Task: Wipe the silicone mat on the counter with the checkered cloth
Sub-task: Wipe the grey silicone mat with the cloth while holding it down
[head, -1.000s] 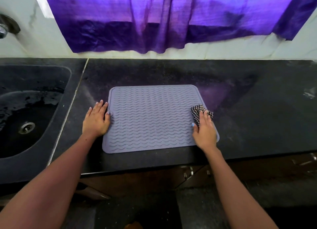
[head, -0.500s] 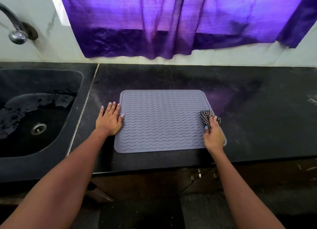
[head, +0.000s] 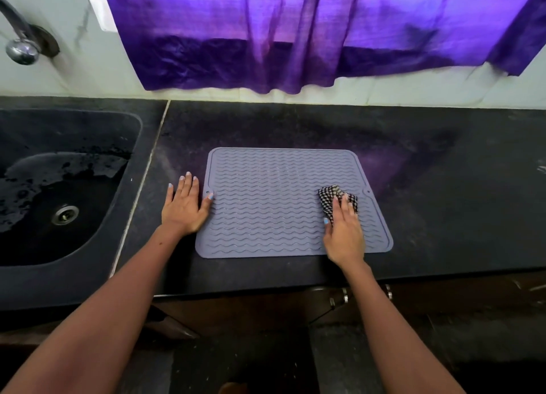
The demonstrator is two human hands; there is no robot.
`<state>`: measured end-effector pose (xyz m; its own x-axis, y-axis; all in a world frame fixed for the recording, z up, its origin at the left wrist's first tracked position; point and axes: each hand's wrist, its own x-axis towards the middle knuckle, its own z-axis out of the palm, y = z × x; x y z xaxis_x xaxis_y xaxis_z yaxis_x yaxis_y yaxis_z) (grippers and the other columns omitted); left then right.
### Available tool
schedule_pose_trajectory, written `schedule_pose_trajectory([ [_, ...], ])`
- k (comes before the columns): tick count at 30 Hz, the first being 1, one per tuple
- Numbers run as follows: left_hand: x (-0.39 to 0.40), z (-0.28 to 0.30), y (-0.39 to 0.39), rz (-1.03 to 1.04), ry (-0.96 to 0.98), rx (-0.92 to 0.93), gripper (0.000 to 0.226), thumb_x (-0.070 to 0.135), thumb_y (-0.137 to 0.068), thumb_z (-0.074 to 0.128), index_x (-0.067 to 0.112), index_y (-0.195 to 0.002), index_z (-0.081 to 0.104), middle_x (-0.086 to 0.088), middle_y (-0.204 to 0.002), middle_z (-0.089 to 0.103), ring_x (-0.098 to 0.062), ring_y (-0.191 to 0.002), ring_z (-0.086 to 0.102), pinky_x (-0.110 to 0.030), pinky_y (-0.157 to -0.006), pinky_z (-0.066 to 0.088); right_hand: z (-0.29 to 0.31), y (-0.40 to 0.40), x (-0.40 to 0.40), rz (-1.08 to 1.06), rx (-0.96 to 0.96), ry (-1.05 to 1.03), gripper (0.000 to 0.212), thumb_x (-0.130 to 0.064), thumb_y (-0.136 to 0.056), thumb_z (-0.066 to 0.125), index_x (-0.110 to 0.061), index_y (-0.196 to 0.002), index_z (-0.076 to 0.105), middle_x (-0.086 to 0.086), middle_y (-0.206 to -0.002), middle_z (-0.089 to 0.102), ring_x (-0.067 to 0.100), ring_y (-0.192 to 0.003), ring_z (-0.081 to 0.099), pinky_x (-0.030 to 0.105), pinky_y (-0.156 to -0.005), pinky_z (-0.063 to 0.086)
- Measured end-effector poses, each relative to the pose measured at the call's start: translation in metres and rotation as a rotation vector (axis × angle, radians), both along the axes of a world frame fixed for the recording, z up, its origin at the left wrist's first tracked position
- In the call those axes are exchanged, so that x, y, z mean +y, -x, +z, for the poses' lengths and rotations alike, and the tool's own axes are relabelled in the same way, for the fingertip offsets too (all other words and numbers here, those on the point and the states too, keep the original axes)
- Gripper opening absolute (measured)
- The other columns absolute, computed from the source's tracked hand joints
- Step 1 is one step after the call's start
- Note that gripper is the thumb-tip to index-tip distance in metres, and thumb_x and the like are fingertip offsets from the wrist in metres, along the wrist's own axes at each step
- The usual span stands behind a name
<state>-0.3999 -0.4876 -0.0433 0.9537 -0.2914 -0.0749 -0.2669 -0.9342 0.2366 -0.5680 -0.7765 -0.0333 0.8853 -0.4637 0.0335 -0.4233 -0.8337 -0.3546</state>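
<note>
While the flat left hand (head: 184, 206) pins the mat (head: 274, 204) at nine o'clock, the right hand (head: 344, 231), fingers pressing the cloth (head: 329, 195), should sweep along the ridges.

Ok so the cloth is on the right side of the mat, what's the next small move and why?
Probably slide the right hand and cloth leftward across the mat. The cloth sits near the mat's right edge, most of the ribbed surface lies to its left, and the left hand rests at the left edge, likely steadying it.
</note>
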Motion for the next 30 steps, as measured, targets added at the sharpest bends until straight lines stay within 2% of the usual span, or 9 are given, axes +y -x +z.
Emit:
schedule_pose_trajectory([
  [4,0.005,-0.004,0.010,-0.061,-0.009,-0.050,0.078,0.053,-0.086,0.005,0.007,-0.149,0.008,-0.007,-0.159,0.001,-0.017,-0.146,-0.003,-0.036,-0.117,-0.008,0.007,-0.001,-0.008,-0.007,-0.084,-0.228,0.054,-0.018,-0.098,0.040,-0.020,-0.149,0.022,-0.003,-0.158,0.012,0.016,-0.145,0.015,0.036,-0.118,0.017],
  [8,0.005,-0.006,0.011,-0.053,0.033,-0.085,0.072,0.048,-0.090,0.009,0.008,-0.149,0.013,-0.006,-0.158,0.007,-0.017,-0.146,0.002,-0.036,-0.119,-0.002,0.034,-0.014,-0.019,-0.398,-0.479,-1.103,0.044,-0.006,-0.100,0.036,-0.013,-0.143,0.036,0.007,-0.146,0.041,0.017,-0.124,0.045,0.029,-0.105,0.037],
  [9,0.005,-0.007,0.011,-0.050,0.042,-0.093,0.067,0.046,-0.094,0.012,0.008,-0.149,0.015,-0.006,-0.158,0.008,-0.017,-0.146,0.003,-0.036,-0.119,-0.001,0.039,-0.018,-0.020,-0.469,-0.577,-1.201,0.044,-0.005,-0.100,0.035,-0.011,-0.143,0.037,0.010,-0.144,0.044,0.017,-0.122,0.048,0.029,-0.103,0.039],
  [11,0.005,-0.007,0.010,-0.044,0.057,-0.107,0.060,0.041,-0.098,0.018,0.008,-0.149,0.017,-0.006,-0.158,0.010,-0.017,-0.146,0.005,-0.036,-0.119,0.000,0.047,-0.025,-0.007,-0.487,-0.614,-1.159,0.045,-0.007,-0.099,0.036,-0.014,-0.143,0.036,0.008,-0.144,0.045,0.015,-0.122,0.048,0.029,-0.102,0.040],
  [15,0.005,-0.007,0.012,-0.041,0.090,-0.118,0.066,0.043,-0.092,0.014,0.008,-0.148,0.020,-0.006,-0.158,0.013,-0.017,-0.146,0.007,-0.036,-0.119,0.002,0.052,-0.033,0.055,-0.167,-0.399,-0.637,0.053,-0.011,-0.098,0.040,-0.022,-0.147,0.024,-0.002,-0.154,0.027,0.010,-0.129,0.038,0.027,-0.103,0.036],
  [17,0.005,-0.007,0.013,-0.044,0.107,-0.116,0.071,0.045,-0.088,0.012,0.008,-0.148,0.021,-0.007,-0.157,0.014,-0.018,-0.146,0.008,-0.036,-0.119,0.002,0.034,-0.035,0.080,0.079,-0.161,-0.311,0.057,-0.015,-0.098,0.039,-0.019,-0.149,0.015,0.000,-0.159,0.007,0.018,-0.145,0.014,0.034,-0.119,0.015],
  [20,0.005,-0.007,0.012,-0.041,0.106,-0.128,0.072,0.045,-0.087,0.012,0.008,-0.148,0.022,-0.007,-0.157,0.015,-0.018,-0.146,0.008,-0.036,-0.119,0.002,0.008,-0.038,0.087,0.207,0.072,0.015,0.060,-0.028,-0.100,0.029,-0.017,-0.151,0.000,0.007,-0.158,-0.012,0.020,-0.147,-0.010,0.033,-0.118,-0.005],
  [27,0.005,-0.006,0.013,-0.031,0.114,-0.129,0.070,0.045,-0.088,0.012,0.009,-0.147,0.022,-0.006,-0.157,0.015,-0.017,-0.146,0.008,-0.035,-0.119,0.001,0.013,-0.050,0.079,0.195,0.107,-0.124,0.059,-0.021,-0.100,0.034,-0.022,-0.151,0.005,0.002,-0.159,-0.008,0.018,-0.147,-0.001,0.035,-0.118,0.004],
  [30,0.006,-0.006,0.013,-0.035,0.118,-0.124,0.060,0.041,-0.096,0.020,0.009,-0.147,0.022,-0.006,-0.157,0.016,-0.017,-0.146,0.008,-0.035,-0.119,0.002,0.033,-0.058,0.077,-0.087,-0.178,-0.800,0.049,-0.012,-0.100,0.036,-0.020,-0.147,0.027,-0.001,-0.157,0.020,0.017,-0.140,0.027,0.025,-0.111,0.022],
])
